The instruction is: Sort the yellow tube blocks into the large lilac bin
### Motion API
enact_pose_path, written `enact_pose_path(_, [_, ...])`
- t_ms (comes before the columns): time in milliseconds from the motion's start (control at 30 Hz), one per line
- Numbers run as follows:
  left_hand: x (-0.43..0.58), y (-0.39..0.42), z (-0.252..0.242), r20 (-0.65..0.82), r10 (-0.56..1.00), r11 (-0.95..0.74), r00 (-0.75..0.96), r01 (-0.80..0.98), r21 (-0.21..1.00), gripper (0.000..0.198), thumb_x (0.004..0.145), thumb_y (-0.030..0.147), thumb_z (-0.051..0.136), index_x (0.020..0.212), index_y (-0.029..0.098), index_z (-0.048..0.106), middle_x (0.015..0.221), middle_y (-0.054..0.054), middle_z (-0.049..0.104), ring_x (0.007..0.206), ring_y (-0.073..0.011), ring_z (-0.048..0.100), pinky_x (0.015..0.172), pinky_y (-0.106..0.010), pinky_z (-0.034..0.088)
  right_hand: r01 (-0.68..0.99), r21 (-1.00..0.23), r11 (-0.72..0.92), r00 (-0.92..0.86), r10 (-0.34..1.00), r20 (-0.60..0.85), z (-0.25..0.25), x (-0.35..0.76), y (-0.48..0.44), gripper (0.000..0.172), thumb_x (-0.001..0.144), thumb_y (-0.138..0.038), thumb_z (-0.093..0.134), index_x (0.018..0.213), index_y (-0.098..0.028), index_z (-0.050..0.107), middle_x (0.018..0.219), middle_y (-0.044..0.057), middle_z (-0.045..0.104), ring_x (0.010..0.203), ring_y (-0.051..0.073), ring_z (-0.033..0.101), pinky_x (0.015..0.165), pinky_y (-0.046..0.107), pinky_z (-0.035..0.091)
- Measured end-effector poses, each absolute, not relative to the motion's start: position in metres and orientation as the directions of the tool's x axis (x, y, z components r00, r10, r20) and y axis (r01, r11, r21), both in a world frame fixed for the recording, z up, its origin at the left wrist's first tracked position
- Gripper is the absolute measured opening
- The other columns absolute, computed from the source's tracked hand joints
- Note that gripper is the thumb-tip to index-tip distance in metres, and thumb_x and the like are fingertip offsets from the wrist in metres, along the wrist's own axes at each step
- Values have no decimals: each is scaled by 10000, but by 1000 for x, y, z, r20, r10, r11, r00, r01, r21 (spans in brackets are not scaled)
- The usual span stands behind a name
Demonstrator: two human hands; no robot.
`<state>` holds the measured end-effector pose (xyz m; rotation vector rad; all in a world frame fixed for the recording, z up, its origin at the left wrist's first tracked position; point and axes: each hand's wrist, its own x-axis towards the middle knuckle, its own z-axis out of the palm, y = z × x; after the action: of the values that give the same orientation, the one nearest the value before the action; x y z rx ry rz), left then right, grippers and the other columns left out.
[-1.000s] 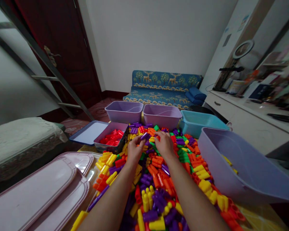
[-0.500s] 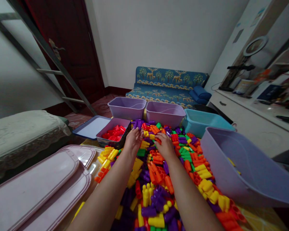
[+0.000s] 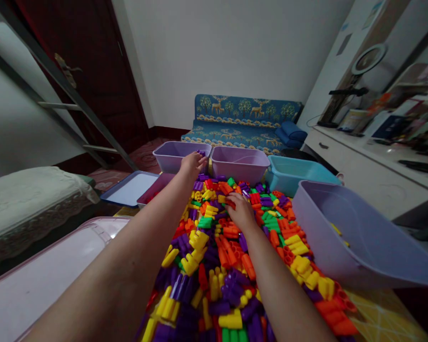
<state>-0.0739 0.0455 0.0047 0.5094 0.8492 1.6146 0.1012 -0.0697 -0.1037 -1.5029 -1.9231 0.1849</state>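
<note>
Bullet-shaped plastic building blocks (image 3: 231,259) in purple, orange, yellow, green and red lie in a wide heap under both forearms. At the right end of the left lilac bin (image 3: 167,159), my left hand (image 3: 192,164) is raised over the rim, fingers curled round a purple building block (image 3: 201,153). Lower and to the right, my right hand (image 3: 240,207) rests at the far part of the heap. Its bent fingers close on a yellow-orange building block (image 3: 222,199); the fingertips are partly hidden.
Beyond the heap stand a second lilac bin (image 3: 238,164) and a turquoise bin (image 3: 303,175). A large lilac bin (image 3: 345,237) with a few yellow pieces is at the right. To the left are a box of red pieces (image 3: 151,192), a tray-like lid (image 3: 128,188) and a pale lid (image 3: 57,270).
My left hand has moved up and away from beside the red-piece box to the left lilac bin, carrying purple. My right hand has stayed near the same spot. The view has shifted slightly.
</note>
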Motion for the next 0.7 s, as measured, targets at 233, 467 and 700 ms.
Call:
enact_pose_path(233, [-63, -25, -67, 122, 984, -113, -134, 68, 991, 241, 653, 167, 674, 889, 133, 708, 789, -73, 702, 736, -177, 645, 699, -282, 521, 810, -489, 324, -109, 902, 418, -101, 101, -73, 272, 792, -148, 577, 1029, -214, 695, 1169, 64, 645, 1123, 236, 549, 995, 383, 413])
enact_pose_path(467, [-43, -64, -95, 377, 910, -385, 172, 686, 617, 519, 659, 108, 632, 1171, 189, 661, 1173, -127, 650, 1109, -301, 562, 1009, -436, 402, 812, -501, 299, -97, 916, 388, -99, 100, -73, 392, 773, -129, 561, 1157, -177, 624, 1187, 91, 632, 1147, 238, 534, 1026, 385, 395])
enact_pose_path(700, [-44, -66, -95, 303, 930, -350, 209, 757, 552, 495, 720, 148, 622, 1208, 234, 639, 1157, -67, 645, 1050, -220, 606, 930, -312, 470, 792, -555, 254, -14, 917, 399, -100, 109, -73, 465, 739, -149, 649, 1197, -85, 602, 1238, 165, 562, 1192, 251, 516, 1049, 349, 393])
